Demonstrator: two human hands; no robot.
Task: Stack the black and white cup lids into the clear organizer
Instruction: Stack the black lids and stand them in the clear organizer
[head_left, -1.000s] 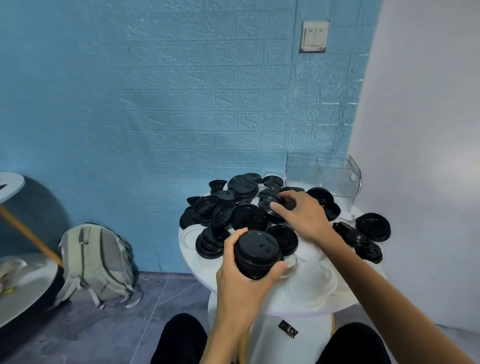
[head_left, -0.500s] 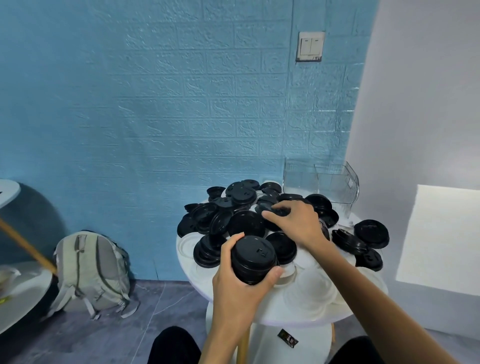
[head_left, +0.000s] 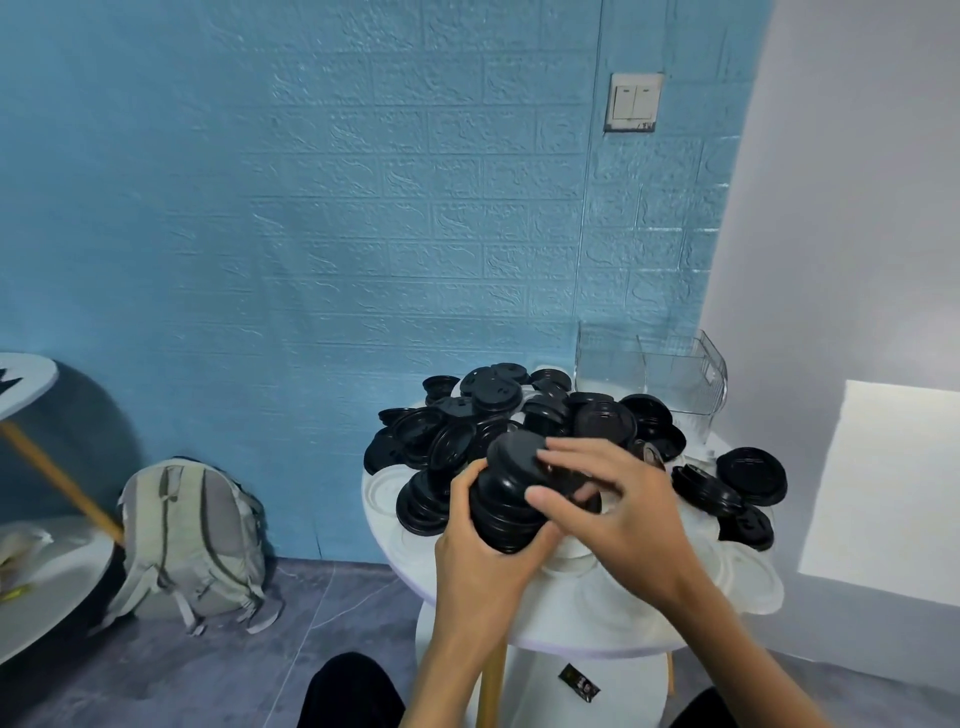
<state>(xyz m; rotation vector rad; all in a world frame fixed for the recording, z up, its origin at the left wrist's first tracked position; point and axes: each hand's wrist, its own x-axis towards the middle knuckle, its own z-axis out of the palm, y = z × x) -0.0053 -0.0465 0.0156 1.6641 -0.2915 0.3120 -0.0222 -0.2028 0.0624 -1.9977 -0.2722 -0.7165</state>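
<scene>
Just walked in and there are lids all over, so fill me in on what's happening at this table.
A person is gathering black cup lids. The left hand grips a stack of black lids, and the right hand sets another black lid, tilted, on top. Many loose black lids and white lids cover the round white table. The clear organizer at the back looks empty.

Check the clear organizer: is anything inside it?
The clear organizer at the table's far edge shows no lids through its walls. Black lids piled in front cover its lower front edge, so that strip is unseen.
</scene>
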